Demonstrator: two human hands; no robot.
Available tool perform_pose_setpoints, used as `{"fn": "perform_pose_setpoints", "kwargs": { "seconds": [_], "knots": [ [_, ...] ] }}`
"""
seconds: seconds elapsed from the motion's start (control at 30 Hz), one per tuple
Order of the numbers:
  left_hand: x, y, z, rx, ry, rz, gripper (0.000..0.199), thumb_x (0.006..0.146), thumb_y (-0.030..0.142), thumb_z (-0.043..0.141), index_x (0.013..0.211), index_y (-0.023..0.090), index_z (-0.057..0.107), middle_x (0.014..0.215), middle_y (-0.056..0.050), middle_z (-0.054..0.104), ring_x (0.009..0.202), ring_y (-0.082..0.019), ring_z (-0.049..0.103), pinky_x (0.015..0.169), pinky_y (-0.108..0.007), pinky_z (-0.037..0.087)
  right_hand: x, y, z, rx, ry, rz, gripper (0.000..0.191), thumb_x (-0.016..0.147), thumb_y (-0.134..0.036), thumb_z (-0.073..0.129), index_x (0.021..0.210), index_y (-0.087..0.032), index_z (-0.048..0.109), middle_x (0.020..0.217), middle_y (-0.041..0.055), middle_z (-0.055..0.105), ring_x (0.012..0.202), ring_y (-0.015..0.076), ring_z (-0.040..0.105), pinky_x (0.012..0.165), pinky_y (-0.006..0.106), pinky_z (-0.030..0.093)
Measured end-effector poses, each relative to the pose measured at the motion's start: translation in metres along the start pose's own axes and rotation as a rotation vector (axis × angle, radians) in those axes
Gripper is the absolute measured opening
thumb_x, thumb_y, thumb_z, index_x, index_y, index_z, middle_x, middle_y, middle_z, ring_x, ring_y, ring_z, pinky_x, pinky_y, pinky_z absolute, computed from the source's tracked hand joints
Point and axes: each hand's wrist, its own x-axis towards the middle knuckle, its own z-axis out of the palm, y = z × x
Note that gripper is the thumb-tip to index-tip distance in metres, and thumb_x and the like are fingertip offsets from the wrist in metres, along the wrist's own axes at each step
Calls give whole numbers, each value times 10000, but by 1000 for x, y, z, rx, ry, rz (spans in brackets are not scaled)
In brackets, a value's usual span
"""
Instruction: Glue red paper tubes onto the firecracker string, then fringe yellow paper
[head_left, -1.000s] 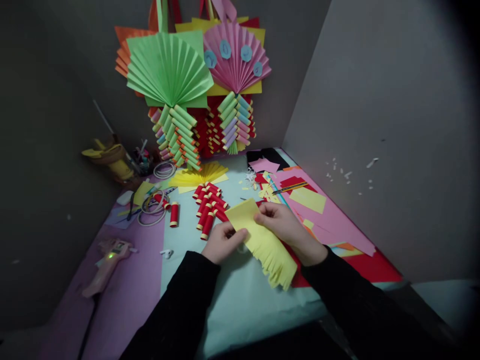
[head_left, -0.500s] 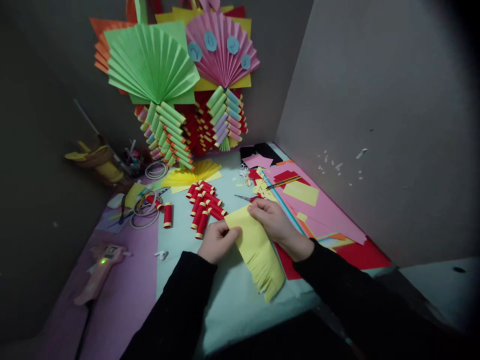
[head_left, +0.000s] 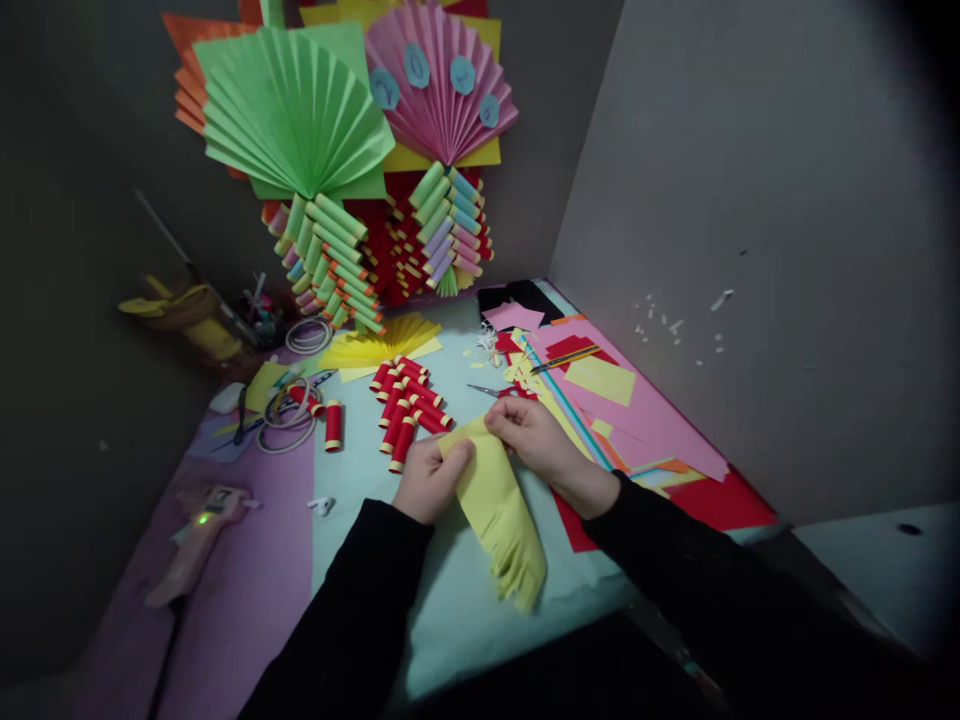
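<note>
Between my hands hangs a strip of yellow paper (head_left: pixel 491 500), its lower end cut into a fringe and slightly curled. My left hand (head_left: pixel 431 477) pinches its upper left edge, thumb on top. On the upper right corner, my right hand (head_left: pixel 541 440) is closed with thumb and fingers pressed together. Just beyond my left hand lie red paper rolls with yellow ends (head_left: pixel 405 405), stacked in a slanting two-sided row below a pleated yellow paper fan (head_left: pixel 381 342). Scissors (head_left: pixel 495 390) lie past my right hand, their handles partly hidden.
At left are a pink hot glue gun (head_left: pixel 206 535) with a lit green light, a white earbud (head_left: pixel 321 506), a loose red roll (head_left: pixel 333 427) and tape rings (head_left: pixel 289 415). Coloured paper sheets (head_left: pixel 645 420) cover the right side. Green and pink paper fans (head_left: pixel 304 120) hang behind.
The yellow strip has swung left and now curves more, its fringe hanging lower left. Both hands have shifted slightly left and keep their hold. The whole view has tilted a little.
</note>
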Motion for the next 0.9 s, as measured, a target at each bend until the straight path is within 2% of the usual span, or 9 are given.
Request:
{"fn": "perform_pose_setpoints", "kwargs": {
  "seconds": [0.17, 0.3, 0.47, 0.63, 0.77, 0.9],
  "knots": [
    [0, -3, -1, -40, 27, 41, 342, 778, 448, 588, 629, 141, 615, 643, -52, 608, 568, -161, 560, 499, -248, 429, 0, 2, -3, -121, 35, -63, 441, 776, -561, 601, 577, -201, 442, 550, -51, 388, 510, 100, 347, 477, 241, 274],
    [1, -2, -3, -78, 186, 47, 333, 770, 423, 593, 587, 147, 568, 608, -34, 581, 554, -155, 552, 495, -248, 432, 2, 3, -2, -108, -51, 3, 336, 719, -494, 668, 685, -179, 555, 588, -36, 477, 546, 115, 423, 510, 242, 327],
    [2, 0, -5, -89, 272, 77, 302, 775, 394, 584, 603, 145, 576, 627, -34, 599, 555, -155, 558, 509, -256, 447, 1, 0, 0, -132, -76, 53, 355, 764, -478, 606, 597, -195, 471, 552, -52, 414, 508, 99, 368, 475, 237, 285],
    [4, 0, -10, -53, 404, 74, 308, 778, 393, 571, 610, 139, 617, 592, -33, 591, 592, -177, 583, 527, -265, 464, 1, 2, 1, -125, -136, 71, 188, 705, -337, 644, 666, -172, 562, 589, -43, 477, 538, 99, 418, 515, 236, 318],
    [6, -2, -12, -15, 450, 93, 323, 771, 405, 591, 598, 133, 620, 627, -43, 616, 599, -168, 574, 532, -260, 459, 1, 1, 2, -44, -94, 171, 152, 684, -293, 597, 614, -180, 522, 557, -50, 463, 498, 91, 413, 476, 226, 305],
    [7, -4, -12, -34, 489, 101, 331, 784, 416, 591, 641, 123, 646, 635, -43, 627, 597, -164, 571, 523, -255, 452, 2, -1, 1, -31, -75, 177, 66, 626, -237, 564, 608, -176, 546, 535, -53, 468, 482, 83, 407, 466, 220, 292]
  ]
}}
